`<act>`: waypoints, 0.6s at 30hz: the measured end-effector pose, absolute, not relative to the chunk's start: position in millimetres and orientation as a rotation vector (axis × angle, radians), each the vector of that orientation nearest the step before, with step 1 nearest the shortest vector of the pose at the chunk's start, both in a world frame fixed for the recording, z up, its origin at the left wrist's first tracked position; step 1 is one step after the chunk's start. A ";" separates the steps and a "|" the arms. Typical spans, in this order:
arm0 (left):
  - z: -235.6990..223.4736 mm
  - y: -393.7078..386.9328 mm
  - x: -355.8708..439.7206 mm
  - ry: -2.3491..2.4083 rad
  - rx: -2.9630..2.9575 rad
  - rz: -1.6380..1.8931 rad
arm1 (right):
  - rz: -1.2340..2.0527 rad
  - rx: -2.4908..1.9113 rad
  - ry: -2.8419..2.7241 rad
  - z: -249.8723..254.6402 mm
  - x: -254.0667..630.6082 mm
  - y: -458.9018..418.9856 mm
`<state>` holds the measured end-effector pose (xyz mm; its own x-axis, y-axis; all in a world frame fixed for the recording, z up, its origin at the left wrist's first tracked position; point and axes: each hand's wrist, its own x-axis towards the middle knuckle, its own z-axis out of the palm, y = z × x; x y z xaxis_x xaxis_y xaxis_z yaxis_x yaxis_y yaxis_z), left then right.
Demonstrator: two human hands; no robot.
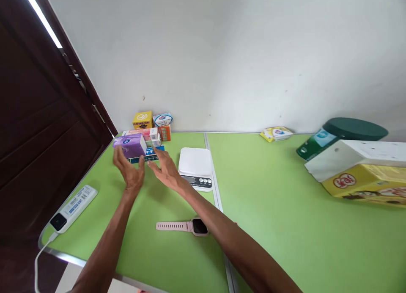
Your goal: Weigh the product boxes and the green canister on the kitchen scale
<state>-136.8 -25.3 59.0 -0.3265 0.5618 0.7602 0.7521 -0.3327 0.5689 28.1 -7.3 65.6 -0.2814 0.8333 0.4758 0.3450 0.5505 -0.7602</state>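
My left hand point(129, 171) is at the front of a purple tissue pack point(131, 145), its thumb and fingers apart; I cannot tell whether they touch it. My right hand point(165, 168) is open with nothing in it, beside flat blue boxes point(154, 152) that lie under and next to the pack. Behind the pack are a pink and white box point(147, 135), a yellow box point(142, 120), a white and blue box point(163, 119) and an orange box point(165, 133). A white kitchen scale point(196, 161) stands right of my right hand.
A pink-strapped watch point(174, 226) lies partly under my right forearm. A white device point(74, 208) with a cable sits at the left edge. Along the right are a yellow and white packet point(276, 133), a green canister point(320, 140) and a yellow carton point(364, 183). A wall bounds the back.
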 end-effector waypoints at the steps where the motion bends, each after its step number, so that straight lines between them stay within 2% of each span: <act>1: 58.3 -30.6 -118.2 -1.659 -1.841 -1.716 | 0.624 -0.955 -1.839 66.3 44.0 -14.5; 8: 38.7 -59.9 31.9 -1.284 -2.783 -1.631 | 0.420 -1.171 -1.570 56.6 205.4 -97.1; 15: 42.7 -75.3 190.3 -0.878 -3.496 -1.325 | -0.228 -1.622 -0.797 22.8 390.8 -190.1; 18: 43.0 -74.0 252.5 -0.944 -3.642 -1.181 | -0.321 -1.681 -0.463 11.2 465.6 -193.6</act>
